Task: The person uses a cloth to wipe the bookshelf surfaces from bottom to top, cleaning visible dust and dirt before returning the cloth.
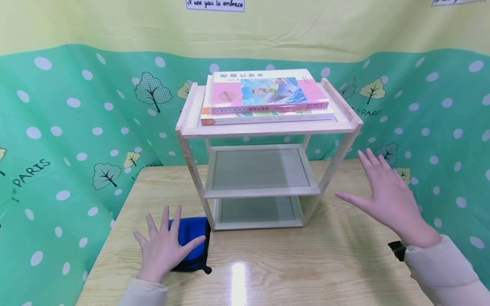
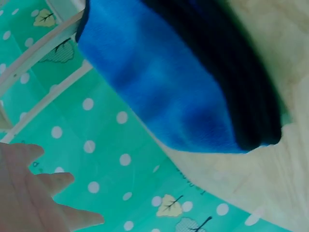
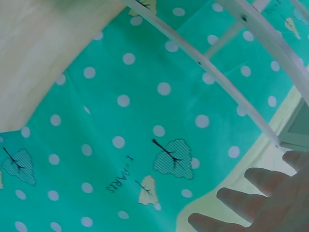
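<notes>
In the head view my left hand (image 1: pixel 162 250) hovers with spread fingers over a blue cloth item with black edging (image 1: pixel 191 233), perhaps a folded pouch, lying by the rack's left front leg. The left wrist view shows that blue item (image 2: pixel 159 82) close up, apart from my left hand (image 2: pixel 34 193). My right hand (image 1: pixel 390 197), fingers extended and thumb apart, is in the air right of a pale wooden three-tier rack (image 1: pixel 262 193). Nothing is held in either hand. Two stacked books, a pink-covered book (image 1: pixel 229 91) on top of a white book (image 1: pixel 268 119), lie on the rack's top shelf.
The rack stands on a light wooden table (image 1: pixel 268 263). Behind and around it hangs a green curtain with white dots and trees (image 1: pixel 69 127), yellow along its top. A black band (image 1: pixel 398 250) circles the right wrist.
</notes>
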Motion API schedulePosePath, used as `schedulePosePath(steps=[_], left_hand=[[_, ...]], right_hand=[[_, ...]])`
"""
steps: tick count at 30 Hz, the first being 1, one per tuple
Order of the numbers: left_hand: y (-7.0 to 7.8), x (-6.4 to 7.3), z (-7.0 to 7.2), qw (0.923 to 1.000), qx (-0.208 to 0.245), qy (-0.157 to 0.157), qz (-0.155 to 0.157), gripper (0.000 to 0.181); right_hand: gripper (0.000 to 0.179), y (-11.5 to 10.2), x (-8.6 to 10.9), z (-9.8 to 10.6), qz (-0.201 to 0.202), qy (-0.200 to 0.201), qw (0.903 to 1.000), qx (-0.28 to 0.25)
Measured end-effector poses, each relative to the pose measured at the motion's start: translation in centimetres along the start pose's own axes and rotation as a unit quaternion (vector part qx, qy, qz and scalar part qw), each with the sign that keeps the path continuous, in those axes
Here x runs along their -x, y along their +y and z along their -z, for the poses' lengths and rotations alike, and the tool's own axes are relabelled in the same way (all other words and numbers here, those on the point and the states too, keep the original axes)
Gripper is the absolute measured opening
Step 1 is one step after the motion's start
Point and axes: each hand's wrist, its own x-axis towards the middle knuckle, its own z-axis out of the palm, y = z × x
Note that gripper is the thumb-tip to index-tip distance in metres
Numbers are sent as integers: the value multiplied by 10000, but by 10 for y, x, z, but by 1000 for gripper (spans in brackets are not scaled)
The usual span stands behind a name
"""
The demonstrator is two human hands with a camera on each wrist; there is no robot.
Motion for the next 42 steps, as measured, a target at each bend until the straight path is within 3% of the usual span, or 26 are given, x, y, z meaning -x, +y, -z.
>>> schedulePosePath(steps=[10, 17, 24, 35, 42], left_hand=[[-7, 5, -22, 9993, -134, -335, 46, 117], [-6, 8, -36, 9974, -148, -679, 168, 118], [-3, 12, -46, 9963, -201, -811, 179, 118], [-3, 12, -54, 9963, -237, -806, 163, 119], [-4, 10, -59, 9959, -183, -870, 175, 119]], right_hand=[[108, -11, -16, 29, 28, 288, 9988, -403], [107, -21, -28, 44, 129, 439, 9968, -662], [102, -31, -36, 56, 255, 695, 9921, -1009], [95, -46, -54, 62, 549, 709, 9887, -1205], [88, -48, -60, 59, 878, 961, 9842, -1204]])
